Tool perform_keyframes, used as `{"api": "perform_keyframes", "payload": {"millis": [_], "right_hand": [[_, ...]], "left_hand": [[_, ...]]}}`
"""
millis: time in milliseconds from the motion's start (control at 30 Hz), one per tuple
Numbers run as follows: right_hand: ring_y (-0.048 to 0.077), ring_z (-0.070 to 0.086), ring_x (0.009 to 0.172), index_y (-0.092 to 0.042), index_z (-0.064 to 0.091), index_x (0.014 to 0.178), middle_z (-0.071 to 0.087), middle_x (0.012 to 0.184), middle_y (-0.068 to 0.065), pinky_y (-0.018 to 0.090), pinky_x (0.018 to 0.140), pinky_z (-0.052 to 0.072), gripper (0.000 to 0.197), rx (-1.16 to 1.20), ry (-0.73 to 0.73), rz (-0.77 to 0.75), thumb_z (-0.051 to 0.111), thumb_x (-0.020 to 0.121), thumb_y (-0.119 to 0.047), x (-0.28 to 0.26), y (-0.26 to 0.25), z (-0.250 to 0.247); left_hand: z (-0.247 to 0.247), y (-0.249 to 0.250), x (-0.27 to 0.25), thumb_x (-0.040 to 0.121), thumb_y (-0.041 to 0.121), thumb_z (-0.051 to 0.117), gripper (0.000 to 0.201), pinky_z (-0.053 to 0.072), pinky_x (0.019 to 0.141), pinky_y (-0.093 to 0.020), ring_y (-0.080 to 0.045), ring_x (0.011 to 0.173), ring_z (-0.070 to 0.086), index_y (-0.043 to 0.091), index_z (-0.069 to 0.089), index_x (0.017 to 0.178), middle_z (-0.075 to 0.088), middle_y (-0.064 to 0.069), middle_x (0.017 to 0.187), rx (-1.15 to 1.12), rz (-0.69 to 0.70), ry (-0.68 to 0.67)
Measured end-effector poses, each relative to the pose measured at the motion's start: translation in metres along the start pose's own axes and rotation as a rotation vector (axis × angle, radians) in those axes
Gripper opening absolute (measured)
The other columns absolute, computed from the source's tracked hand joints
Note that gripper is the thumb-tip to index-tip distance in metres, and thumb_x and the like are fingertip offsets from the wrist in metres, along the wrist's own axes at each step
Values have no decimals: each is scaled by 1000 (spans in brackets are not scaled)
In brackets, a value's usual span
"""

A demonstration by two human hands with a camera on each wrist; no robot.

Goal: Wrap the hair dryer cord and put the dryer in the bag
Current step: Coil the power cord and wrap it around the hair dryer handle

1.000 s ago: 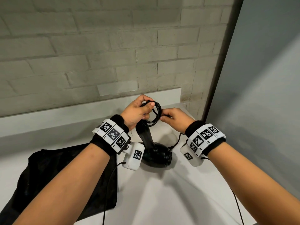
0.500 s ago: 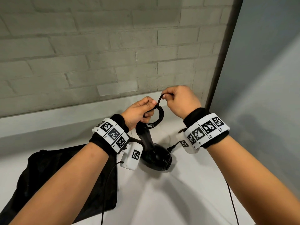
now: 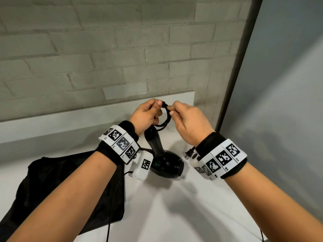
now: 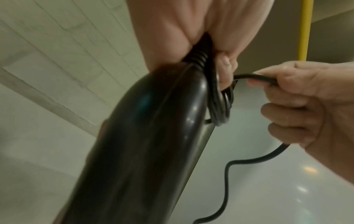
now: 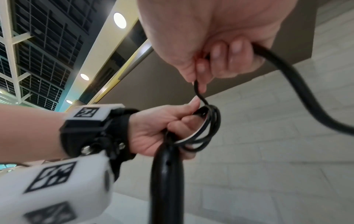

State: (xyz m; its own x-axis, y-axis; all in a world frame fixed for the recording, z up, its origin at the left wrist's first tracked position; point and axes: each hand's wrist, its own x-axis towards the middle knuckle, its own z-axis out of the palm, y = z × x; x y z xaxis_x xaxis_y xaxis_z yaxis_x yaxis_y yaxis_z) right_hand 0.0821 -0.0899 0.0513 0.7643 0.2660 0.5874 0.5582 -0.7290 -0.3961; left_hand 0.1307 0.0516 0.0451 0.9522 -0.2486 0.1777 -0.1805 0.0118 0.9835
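- Mostly a white bench (image 3: 174, 215), smooth and glossy, with soft shadows of the arms across it.
- Behind it a raised white ledge (image 3: 61, 119) runs along a pale painted brick wall (image 3: 87, 49); a plain grey panel (image 3: 288, 84) closes the right side, with a dark vertical strip at the corner.
- Right wrist view looks up at a dark grid ceiling with round lights (image 5: 119, 20) and a yellow beam.
- Black hair dryer (image 3: 166, 165) has its body down by the bench, handle pointing up, near the back ledge.
- Left hand (image 3: 145, 116) grip is closed around the handle top and the coiled cord (image 3: 161, 122).
- Right hand (image 3: 188, 123) pinches the loose cord just beside the coil; the rest trails down below it.
- Plug (image 3: 189, 152) shows beside the right wrist.
- Black bag (image 3: 61, 180) lies flat on the bench at left, partly under the left forearm, apart from the dryer.
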Motion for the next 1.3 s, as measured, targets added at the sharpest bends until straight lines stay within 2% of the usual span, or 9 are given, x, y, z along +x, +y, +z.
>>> {"api": "perform_keyframes", "payload": {"millis": [67, 200, 300, 500, 700, 833, 967, 1167, 1300], "right_hand": [[18, 48, 65, 0, 56, 95, 53, 71, -8, 26, 62, 33, 25, 136, 1, 31, 39, 88, -17, -7, 3, 11], [-1, 53, 74, 1, 59, 99, 63, 90, 2, 8, 67, 37, 25, 305, 7, 108, 41, 89, -14, -9, 9, 27], [18, 62, 101, 1, 61, 101, 67, 111, 12, 12, 82, 39, 19, 306, 7, 108, 46, 91, -7, -13, 13, 37], [23, 60, 108, -2, 59, 114, 65, 115, 11, 22, 91, 44, 27, 270, 14, 65, 48, 90, -9, -18, 21, 38], [18, 48, 112, -19, 40, 133, 51, 120, 8, 33, 97, 40, 58, 74, -137, 102, 60, 80, -31, -35, 59, 15], [23, 43, 123, -20, 40, 132, 42, 132, 8, 35, 106, 36, 58, -74, -326, 377, 64, 79, -23, -48, 100, 9], [26, 48, 118, -23, 40, 132, 40, 132, 9, 34, 96, 43, 57, -150, -638, 550, 44, 81, 2, -62, 117, 23], [26, 39, 121, -28, 47, 130, 41, 136, 3, 35, 95, 42, 64, -320, -749, 379, 36, 81, 13, -53, 119, 48], [30, 46, 112, -21, 53, 124, 47, 128, 10, 34, 91, 40, 43, -327, -831, 389, 39, 88, -2, -44, 112, 63]], "left_hand": [[3, -1, 1, 97, 20, 37, 25, 22, 40, -12, 1, 39, 26, 14, 48, 75, 29, -1, 61, 8, 6, 43], [5, -2, 2, 96, 27, 40, 28, 23, 40, -13, -3, 41, 27, 16, 48, 72, 33, 1, 59, 10, -22, 94], [3, 0, 0, 93, 27, 47, 23, 23, 39, -13, -6, 44, 25, 17, 50, 72, 36, 3, 56, -44, -65, 81], [5, 0, 0, 89, 16, 55, 17, 23, 35, -13, -5, 40, 25, 17, 54, 72, 45, 8, 52, -31, -52, 95], [8, -1, 1, 91, 14, 51, 23, 20, 38, -14, -4, 42, 24, 17, 52, 69, 33, 3, 61, -40, -37, 152], [5, -1, 4, 91, 14, 52, 24, 22, 36, -13, -3, 39, 23, 18, 51, 67, 34, 9, 51, -54, -34, 177], [2, -1, 6, 92, 16, 51, 24, 22, 36, -13, -3, 38, 23, 18, 51, 67, 34, 15, 41, -62, -32, 171], [4, 1, 10, 93, 16, 50, 25, 22, 36, -13, -4, 41, 23, 16, 49, 67, 32, 12, 44, -83, -38, 169], [5, -2, 7, 93, 19, 48, 27, 26, 34, -13, -3, 35, 27, 14, 44, 67, 31, 6, 48, -95, -50, 178]]}}
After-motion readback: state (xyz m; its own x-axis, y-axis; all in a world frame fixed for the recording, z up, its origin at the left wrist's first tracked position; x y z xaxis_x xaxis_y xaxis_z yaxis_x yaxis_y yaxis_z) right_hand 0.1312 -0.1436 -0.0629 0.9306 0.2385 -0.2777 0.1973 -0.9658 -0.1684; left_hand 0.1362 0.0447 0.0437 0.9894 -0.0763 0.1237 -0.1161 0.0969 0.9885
